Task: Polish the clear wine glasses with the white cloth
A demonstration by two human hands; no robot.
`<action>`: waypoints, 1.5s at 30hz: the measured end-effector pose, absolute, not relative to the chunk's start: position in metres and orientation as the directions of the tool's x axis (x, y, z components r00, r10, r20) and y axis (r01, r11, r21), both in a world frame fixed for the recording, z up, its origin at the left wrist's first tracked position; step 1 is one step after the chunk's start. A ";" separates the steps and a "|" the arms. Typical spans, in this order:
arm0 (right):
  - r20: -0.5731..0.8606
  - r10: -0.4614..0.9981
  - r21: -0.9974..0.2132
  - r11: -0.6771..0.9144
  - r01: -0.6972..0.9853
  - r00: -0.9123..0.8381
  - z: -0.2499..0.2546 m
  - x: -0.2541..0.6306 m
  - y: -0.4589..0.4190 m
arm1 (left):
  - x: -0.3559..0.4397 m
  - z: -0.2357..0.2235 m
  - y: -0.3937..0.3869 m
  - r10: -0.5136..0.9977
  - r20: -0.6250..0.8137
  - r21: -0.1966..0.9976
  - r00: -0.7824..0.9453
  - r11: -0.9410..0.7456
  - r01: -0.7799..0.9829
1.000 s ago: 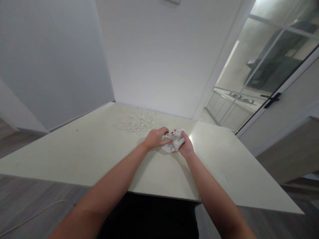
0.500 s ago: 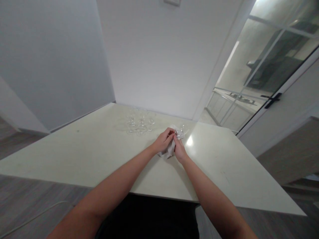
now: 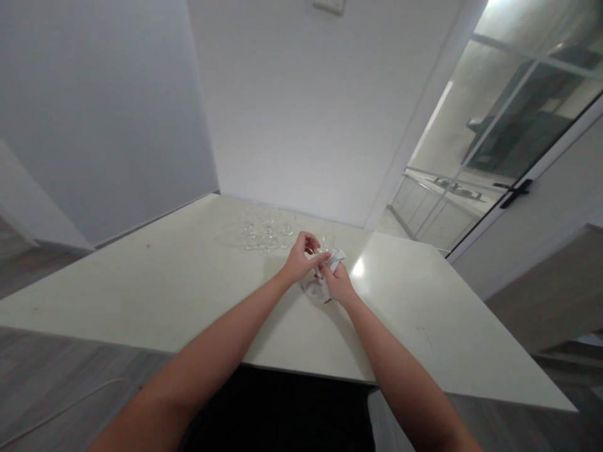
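Note:
A clear drinking glass [image 3: 325, 242] shows faintly between my hands, over the right-centre of the table; its exact shape is hard to make out. The curled fingers and thumb of my left hand [image 3: 299, 258] hold it from the left. My right hand [image 3: 339, 284] is closed on a whitish cloth [image 3: 316, 290], which is bunched against the glass and hangs down below my fingers. To the left, apart from my hands, several clear glasses [image 3: 267, 230] stand close together on the table.
The pale, glossy table [image 3: 155, 289] reaches back to a white wall [image 3: 301, 113]. On the right is a glazed door with a black handle [image 3: 517, 192]. A cable [image 3: 66, 408] lies on the floor at the lower left.
My left hand has shifted slightly left and its fingers have loosened from the cloth. The glass now shows farther left, and the cloth has been turned in my right hand.

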State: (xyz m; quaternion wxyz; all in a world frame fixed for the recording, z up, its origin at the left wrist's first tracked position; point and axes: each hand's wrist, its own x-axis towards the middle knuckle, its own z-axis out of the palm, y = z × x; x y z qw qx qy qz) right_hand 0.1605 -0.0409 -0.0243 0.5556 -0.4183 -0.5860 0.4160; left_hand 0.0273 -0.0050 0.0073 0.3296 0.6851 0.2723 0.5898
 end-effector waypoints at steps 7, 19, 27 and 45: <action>0.043 0.951 -0.986 -0.009 -0.165 -0.306 -0.014 0.163 -0.053 | 0.025 0.005 0.003 0.838 0.367 0.920 0.404 -0.263 -0.292; -0.062 0.915 -0.981 -0.129 -0.142 -0.399 -0.013 0.162 -0.055 | 0.024 0.009 -0.002 0.861 0.340 0.907 0.377 -0.194 -0.375; -0.074 0.994 -0.987 -0.085 -0.136 -0.082 -0.017 0.157 -0.050 | 0.025 0.007 0.001 0.887 0.355 0.928 0.296 -0.297 -0.225; -0.059 0.994 -0.981 -0.075 -0.176 -0.097 -0.023 0.160 -0.046 | 0.025 0.006 0.003 0.898 0.315 0.939 0.309 -0.247 -0.238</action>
